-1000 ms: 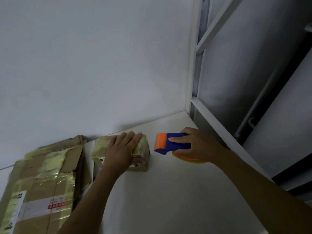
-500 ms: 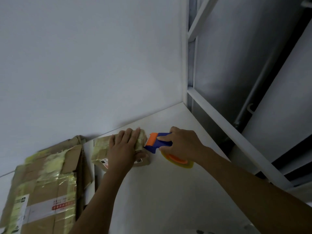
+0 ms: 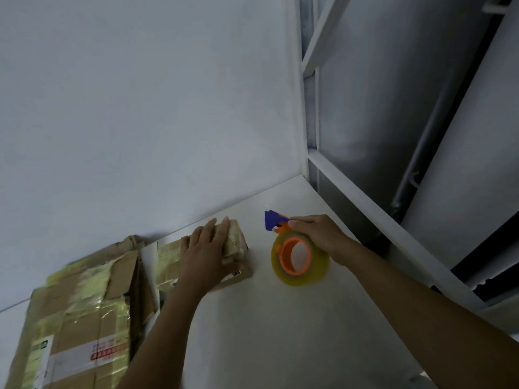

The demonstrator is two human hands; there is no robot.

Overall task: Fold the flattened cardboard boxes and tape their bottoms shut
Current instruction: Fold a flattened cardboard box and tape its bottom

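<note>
Change: half a second ago the tape dispenser (image 3: 282,248) had its blue head (image 3: 272,221) against the right edge of the small taped box (image 3: 237,242). Now it's clear of the box, up and to the right, tilted so the roll's open core faces the camera. A second ago it sat apart on that same side, so that was one approach, one touch and a pull-off.

Right hand (image 3: 318,237) grip: fingers pinched on the dispenser body just behind the head. Left hand (image 3: 209,255) grip: spread flat, straight fingers pressing the box top, thumb against the near side. It hasn't shifted on the box.

My read is that a tape pass on this box just ended or got cut. I can't see a strand between head and box, so I can't confirm. The box is already heavily wrapped in yellowish tape and held down, so this seam looks about done. Rubbing the tape end down seems the likely next step.

The box sits on the white surface (image 3: 280,332), close to the wall (image 3: 140,108). The large flattened carton (image 3: 78,318), also taped and bearing a red-printed label, lies just left of it with a narrow gap between.

Room: plain pale wall behind and a white metal frame (image 3: 354,189) along the surface's right edge, with grey panels beyond it. Light is dim.
</note>
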